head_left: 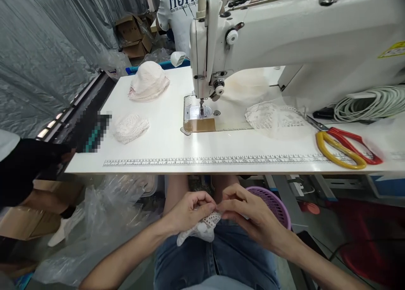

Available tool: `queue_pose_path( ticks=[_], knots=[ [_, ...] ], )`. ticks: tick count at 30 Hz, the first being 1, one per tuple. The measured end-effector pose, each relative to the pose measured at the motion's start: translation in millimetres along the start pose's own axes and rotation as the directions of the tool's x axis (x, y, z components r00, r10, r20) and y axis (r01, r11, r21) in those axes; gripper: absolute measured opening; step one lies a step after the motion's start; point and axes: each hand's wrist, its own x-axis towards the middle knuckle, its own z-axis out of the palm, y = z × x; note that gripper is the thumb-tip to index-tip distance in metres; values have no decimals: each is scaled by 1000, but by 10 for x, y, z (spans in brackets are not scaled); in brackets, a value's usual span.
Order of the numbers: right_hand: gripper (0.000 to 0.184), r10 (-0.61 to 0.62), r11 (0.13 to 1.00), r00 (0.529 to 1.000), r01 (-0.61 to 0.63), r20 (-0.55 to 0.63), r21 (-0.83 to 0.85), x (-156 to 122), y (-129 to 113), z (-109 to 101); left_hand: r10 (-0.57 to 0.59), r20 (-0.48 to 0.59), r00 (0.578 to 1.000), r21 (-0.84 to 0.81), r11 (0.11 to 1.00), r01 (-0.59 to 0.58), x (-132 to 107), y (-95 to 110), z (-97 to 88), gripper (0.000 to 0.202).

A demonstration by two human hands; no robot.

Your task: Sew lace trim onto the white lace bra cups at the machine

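Above my lap, my left hand [193, 212] is closed on a small piece of white lace fabric [205, 229], which hangs down below the fingers. My right hand [245, 210] meets it from the right, thumb and fingertips pinched together at the upper edge of the lace. What exactly lies between the right fingertips is too small to make out. Both hands are below the front edge of the white sewing table [164, 149]. A white sewing machine [209, 49] stands on that table, its needle and presser foot over the metal plate.
On the table lie a pale fabric cap [149, 81], a folded lace piece [131, 128], more lace [268, 117], red-and-yellow scissors [341, 146] and a coiled cable [373, 104]. A purple basket [274, 203] stands by my right leg. Two other people are nearby, left and behind the machine.
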Motion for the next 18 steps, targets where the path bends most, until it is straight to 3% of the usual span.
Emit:
queue_pose_path(
  ticks=[5,9,13,18],
  knots=[
    [25,-51,995,998,53,28,-87,3,77,114,-44,-10,999,-108,993,43,-21,-60,33,44],
    [21,6,998,997,-1,72,-68,-5,54,135,-43,-4,999,-99,994,43,-4,-60,57,45],
    [19,115,992,993,-114,-1,-61,-207,225,-11,-42,-5,999,1,999,42,-21,-33,9,38],
    [21,207,900,976,-215,-61,-379,-595,468,-190,-15,37,999,40,999,14,0,-98,-57,33]
  ],
)
